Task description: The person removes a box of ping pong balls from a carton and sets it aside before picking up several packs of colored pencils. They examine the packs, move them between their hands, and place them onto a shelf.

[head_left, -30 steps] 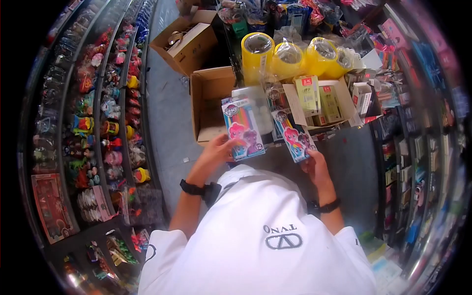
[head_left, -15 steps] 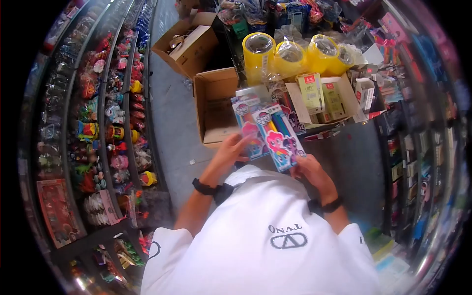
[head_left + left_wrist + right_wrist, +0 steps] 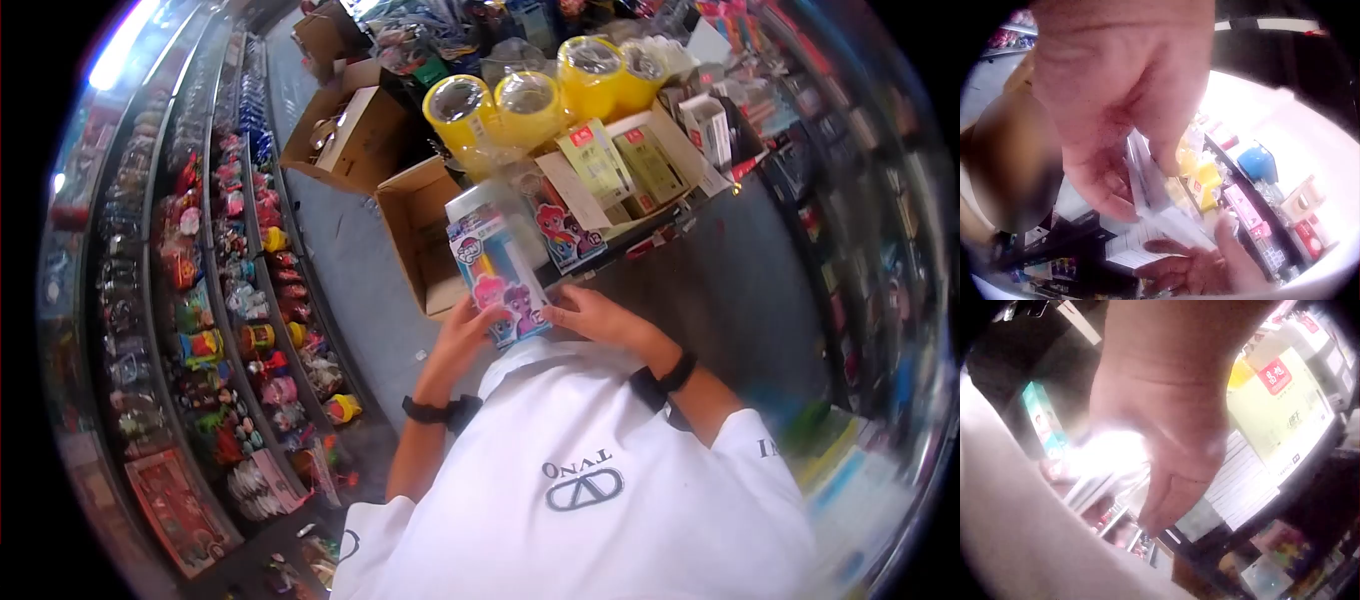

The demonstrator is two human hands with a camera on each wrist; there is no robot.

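In the head view, a pony-print pencil box (image 3: 500,275) marked 12 lies on top of a second like box, the two nearly lined up. My left hand (image 3: 467,335) grips the pair at the lower left, thumb over the front. In the left wrist view the pale box edges (image 3: 1154,187) run between that hand's thumb and fingers. My right hand (image 3: 600,318) is at the lower right edge of the boxes, fingertips against it. The left wrist view shows its fingers spread beside the box end. Another pony-print box (image 3: 565,228) stands just beyond, at the table's edge.
An open carton (image 3: 425,225) stands beyond the left hand, another carton (image 3: 345,130) behind it. Yellow tape rolls (image 3: 525,100) and a carton with yellow-green boxes (image 3: 650,165) are on the table. Shelves of toys (image 3: 230,290) line the left side.
The right hand has brought its pony-print box left onto the one in the left hand. The two boxes, apart at first, now overlap almost fully. The head view has turned.
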